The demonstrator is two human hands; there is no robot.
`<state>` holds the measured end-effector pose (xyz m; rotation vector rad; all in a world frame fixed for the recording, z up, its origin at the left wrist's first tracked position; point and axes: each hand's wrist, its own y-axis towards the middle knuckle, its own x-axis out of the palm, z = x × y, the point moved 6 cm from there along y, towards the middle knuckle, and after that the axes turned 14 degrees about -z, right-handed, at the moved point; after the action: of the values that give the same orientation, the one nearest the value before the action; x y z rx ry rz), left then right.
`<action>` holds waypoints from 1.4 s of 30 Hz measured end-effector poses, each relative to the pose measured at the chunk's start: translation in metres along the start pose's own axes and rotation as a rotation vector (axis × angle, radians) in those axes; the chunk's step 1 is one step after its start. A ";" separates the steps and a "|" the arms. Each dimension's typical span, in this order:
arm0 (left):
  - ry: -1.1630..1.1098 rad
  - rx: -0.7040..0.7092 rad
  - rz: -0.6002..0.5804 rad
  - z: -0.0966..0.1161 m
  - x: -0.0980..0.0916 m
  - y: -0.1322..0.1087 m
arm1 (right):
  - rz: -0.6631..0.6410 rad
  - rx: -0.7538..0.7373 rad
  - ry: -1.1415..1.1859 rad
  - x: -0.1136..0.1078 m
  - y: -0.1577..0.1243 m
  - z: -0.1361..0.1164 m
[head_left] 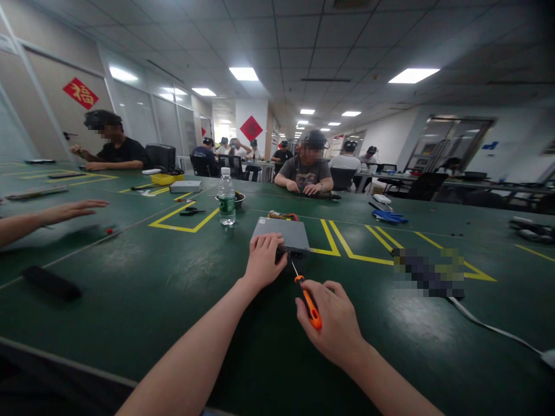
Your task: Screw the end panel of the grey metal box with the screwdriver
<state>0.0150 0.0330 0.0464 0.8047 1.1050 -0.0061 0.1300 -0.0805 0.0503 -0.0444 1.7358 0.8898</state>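
Observation:
A grey metal computer power supply (284,231) lies on the green table, a bundle of coloured wires (281,216) at its far side. My left hand (264,260) grips its near left corner, with fingers over the top and the thumb by the front face. In my right hand (332,318) is an orange and black screwdriver (310,303), held by the handle. Its thin shaft points up and away to the near face of the power supply. Exactly what the tip touches is too small to make out.
Beyond the power supply stand a water bottle (226,199) and a metal bowl (240,199). Blue gloves (389,216) lie to the right, near a blurred dark strip (427,274) with a white cable. Another person's hand (73,212) reaches in at left, above a black object (51,283).

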 end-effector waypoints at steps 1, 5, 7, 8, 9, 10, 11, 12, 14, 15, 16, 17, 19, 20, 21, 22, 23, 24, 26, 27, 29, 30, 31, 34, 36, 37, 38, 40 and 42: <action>0.000 0.001 0.001 0.000 0.000 0.000 | -0.008 -0.010 -0.003 0.001 0.000 0.000; -0.005 0.005 0.008 0.001 -0.001 0.000 | -0.067 -0.046 -0.051 0.003 0.002 -0.004; -0.006 0.000 0.002 0.001 -0.001 0.000 | -0.068 -0.041 -0.048 0.001 0.002 -0.004; -0.006 -0.004 -0.004 0.001 -0.001 0.000 | -0.062 -0.032 -0.033 0.000 0.002 -0.003; -0.006 -0.008 -0.011 0.000 -0.001 0.000 | -0.052 -0.022 -0.015 -0.001 0.002 -0.002; -0.006 -0.012 -0.016 0.000 0.000 0.000 | -0.041 -0.010 0.004 -0.001 0.002 -0.001; -0.006 -0.014 -0.019 0.000 0.000 0.001 | -0.032 -0.001 0.021 -0.001 0.001 0.001; -0.006 -0.015 -0.019 0.000 0.000 0.001 | -0.032 0.002 0.032 -0.001 0.001 0.001; -0.009 -0.015 -0.012 0.000 0.000 0.000 | -0.056 -0.014 0.019 0.001 0.001 0.001; -0.012 -0.013 -0.006 0.000 0.000 0.000 | -0.074 -0.027 -0.002 0.002 0.001 -0.001; -0.014 -0.010 -0.001 0.000 0.000 0.000 | -0.089 -0.038 -0.025 0.003 0.001 -0.002; -0.017 -0.008 0.005 0.000 0.000 0.000 | -0.098 -0.045 -0.046 0.003 0.001 -0.003; -0.021 -0.002 0.012 0.000 0.000 0.000 | -0.100 -0.039 -0.062 0.003 0.002 -0.003; -0.021 0.001 0.015 0.000 0.000 0.000 | -0.098 -0.029 -0.055 0.002 0.002 -0.003; -0.020 0.003 0.016 -0.001 0.000 0.000 | -0.090 -0.015 -0.042 0.002 0.002 -0.002; -0.018 0.005 0.015 -0.001 0.001 0.000 | -0.077 0.000 -0.027 0.001 0.002 -0.001; -0.015 0.006 0.012 -0.001 0.001 0.000 | -0.064 0.014 -0.013 0.002 0.002 0.000; -0.013 0.006 0.007 -0.001 0.001 0.000 | -0.057 0.027 -0.004 0.002 0.001 0.000; -0.010 0.004 -0.003 -0.001 0.002 0.000 | -0.073 0.023 -0.016 0.005 0.001 0.000; -0.009 0.003 -0.008 -0.001 0.002 0.000 | -0.097 0.002 -0.038 0.006 0.001 -0.002; -0.009 -0.002 -0.014 -0.001 0.002 0.000 | -0.149 -0.052 -0.090 0.009 0.001 -0.005; -0.008 -0.004 -0.016 -0.001 0.002 0.000 | -0.161 -0.069 -0.106 0.009 0.001 -0.006; -0.008 -0.006 -0.016 -0.001 0.002 0.000 | -0.163 -0.073 -0.111 0.008 0.002 -0.006; -0.003 -0.008 -0.011 -0.001 0.002 0.000 | -0.124 -0.034 -0.072 0.004 0.003 -0.002; 0.000 -0.010 -0.009 -0.002 0.003 0.000 | -0.072 -0.002 -0.020 0.001 0.003 0.001; 0.001 -0.011 -0.011 -0.002 0.003 0.000 | -0.052 0.008 0.002 0.000 0.002 0.002; 0.001 -0.012 -0.012 -0.001 0.003 0.000 | -0.044 0.008 0.014 0.000 0.002 0.003; 0.001 -0.011 -0.013 -0.001 0.003 0.000 | -0.074 -0.018 -0.009 0.003 0.002 0.000; 0.004 -0.010 -0.009 0.000 0.002 0.000 | -0.128 -0.060 -0.063 0.007 0.002 -0.003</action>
<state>0.0160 0.0339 0.0451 0.7910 1.1113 -0.0061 0.1240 -0.0780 0.0461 -0.1633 1.6286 0.8402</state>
